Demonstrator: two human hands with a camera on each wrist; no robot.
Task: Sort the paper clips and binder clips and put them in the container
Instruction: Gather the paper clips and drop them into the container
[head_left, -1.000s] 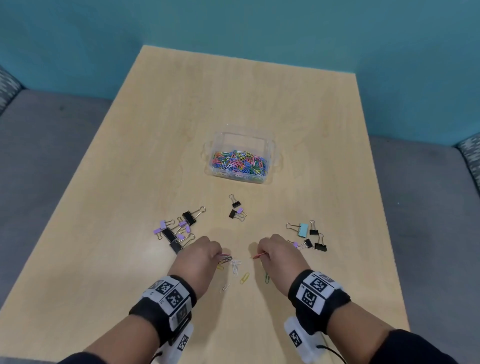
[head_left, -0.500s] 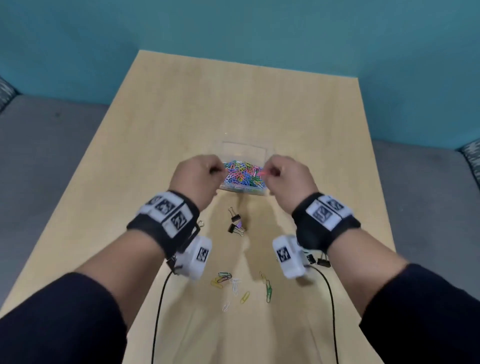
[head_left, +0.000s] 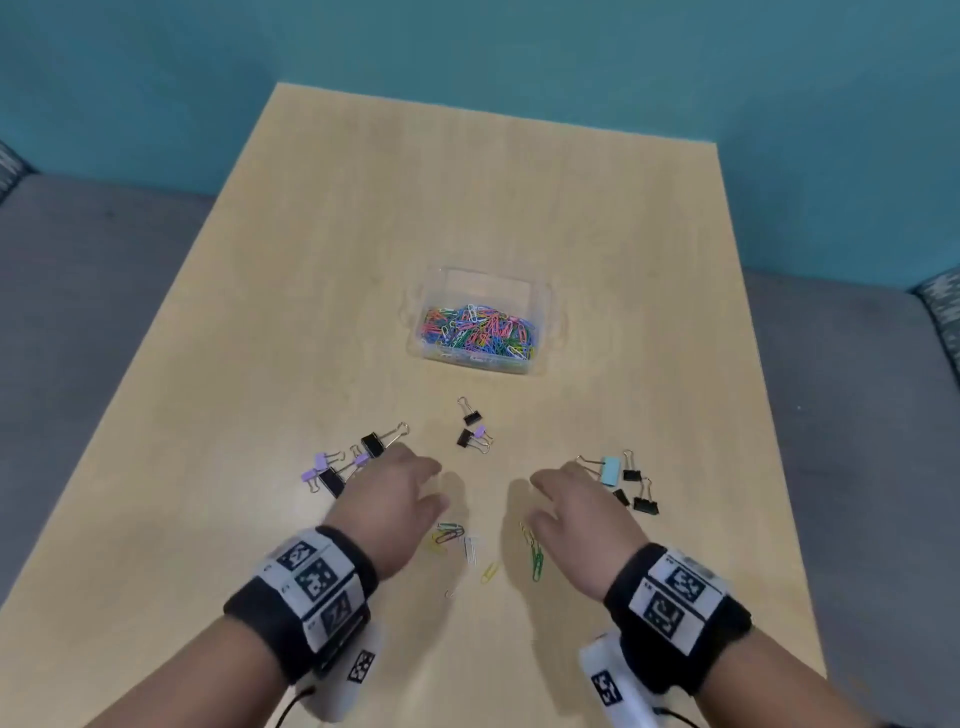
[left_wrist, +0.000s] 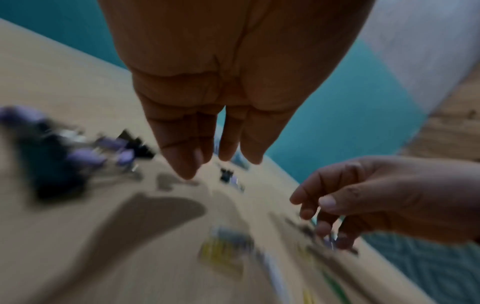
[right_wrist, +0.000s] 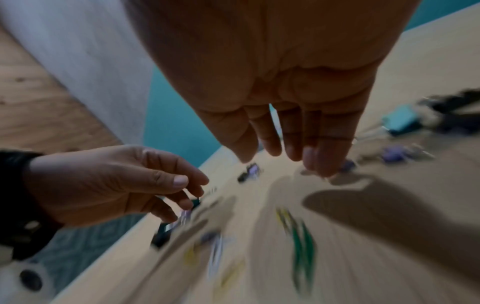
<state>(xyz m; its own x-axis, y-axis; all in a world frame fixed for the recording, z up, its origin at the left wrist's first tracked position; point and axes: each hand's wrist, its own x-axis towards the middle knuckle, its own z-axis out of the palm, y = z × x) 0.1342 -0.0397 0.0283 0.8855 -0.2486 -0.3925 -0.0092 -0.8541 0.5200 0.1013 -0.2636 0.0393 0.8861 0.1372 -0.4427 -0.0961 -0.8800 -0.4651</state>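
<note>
A clear plastic container (head_left: 540, 338) sits mid-table, full of coloured paper clips (head_left: 478, 332). Several loose paper clips (head_left: 470, 545) lie near the front, between my hands, with a green one (head_left: 536, 564) to the right. Binder clips lie in three groups: left (head_left: 343, 465), middle (head_left: 472, 431) and right (head_left: 626, 480). My left hand (head_left: 395, 499) hovers just left of the loose clips, fingers relaxed and holding nothing. My right hand (head_left: 576, 506) hovers to their right, fingers also loose and empty. Both wrist views are motion-blurred.
The wooden table (head_left: 467, 208) ends at a teal wall at the back. Grey floor lies on both sides. The far half of the table holds nothing but the container.
Both hands were pinching paper clips over the container half a second ago. They have since let go and drawn back toward me, down over the loose clips.
</note>
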